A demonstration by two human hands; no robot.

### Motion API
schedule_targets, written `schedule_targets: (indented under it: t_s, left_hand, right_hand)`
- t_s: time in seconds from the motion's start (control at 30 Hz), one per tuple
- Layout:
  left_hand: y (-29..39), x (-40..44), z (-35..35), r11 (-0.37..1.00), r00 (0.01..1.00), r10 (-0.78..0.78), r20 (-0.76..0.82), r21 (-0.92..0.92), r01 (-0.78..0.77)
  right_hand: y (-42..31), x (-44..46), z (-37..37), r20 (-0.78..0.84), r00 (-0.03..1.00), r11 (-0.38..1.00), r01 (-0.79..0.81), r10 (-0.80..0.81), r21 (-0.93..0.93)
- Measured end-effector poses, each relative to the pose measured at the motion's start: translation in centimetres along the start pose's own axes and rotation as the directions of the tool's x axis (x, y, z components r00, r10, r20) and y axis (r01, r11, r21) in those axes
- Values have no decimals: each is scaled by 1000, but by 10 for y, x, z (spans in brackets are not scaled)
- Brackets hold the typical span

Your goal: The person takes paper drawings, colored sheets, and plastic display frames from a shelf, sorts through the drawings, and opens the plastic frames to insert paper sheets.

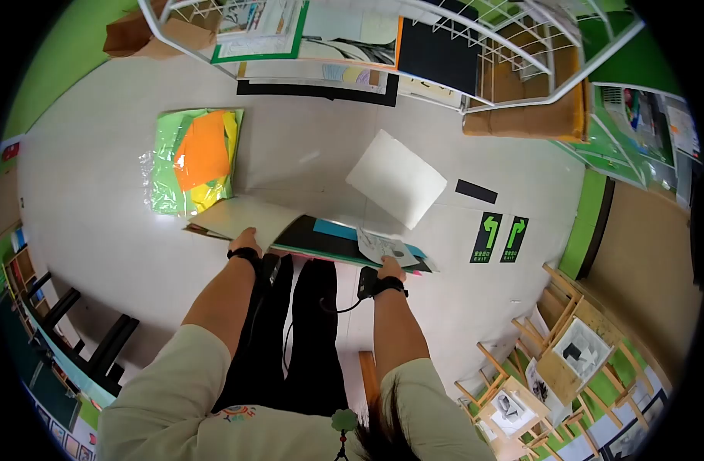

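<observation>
Low in front of my legs I hold a wide stack of paper sheets (313,243), mostly black with blue, green and pink edges. My left hand (246,240) is closed on its left part, by a large cream sheet (256,217) that lies over the black ones. At the right end, my right hand (391,268) grips the stack's edge, beside a small white sheet with grey drawing (384,246). The fingertips of both hands are partly hidden by the paper. Beyond the stack, a loose white sheet (398,179) lies on the floor.
To the left on the floor lies a plastic-wrapped pile of green paper (167,154) with orange paper (203,150) on top. A white wire rack (513,100) with boards stands ahead, near a cardboard box (521,123). Wooden easels (567,338) stand at the right. Exit signs (486,237) mark the floor.
</observation>
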State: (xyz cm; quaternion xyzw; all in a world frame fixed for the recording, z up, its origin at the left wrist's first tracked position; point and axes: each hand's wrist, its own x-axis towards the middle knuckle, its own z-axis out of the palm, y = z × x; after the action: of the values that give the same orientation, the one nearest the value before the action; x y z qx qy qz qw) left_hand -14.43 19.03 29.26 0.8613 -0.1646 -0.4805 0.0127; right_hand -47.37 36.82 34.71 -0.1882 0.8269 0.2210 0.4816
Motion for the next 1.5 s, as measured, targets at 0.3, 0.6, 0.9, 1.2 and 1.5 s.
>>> schedule_targets:
  t_s: [0.3,0.6,0.9,1.2,1.5]
  left_hand:
    - [144,73,105,200,724,571,387,790,-580]
    - [205,188,199,933,895,342,286,-214,-288]
    - [276,243,230,167,384,672,633,376,-911]
    - [213,316,193,294,363,903,231,285,-912]
    - [135,368,109,380,386,905,181,69,-923]
  right_hand:
    - [-54,207,-26,-389,912,932,249,-134,263]
    - [-150,295,-83,-79,963,-371,174,256,912]
    - [-201,353,-108,-122,915,-154,194,385,969]
    - [-174,387,-54,-670,715,519,503,200,691]
    - [-216,326,21,-105,840,293,300,-533,908]
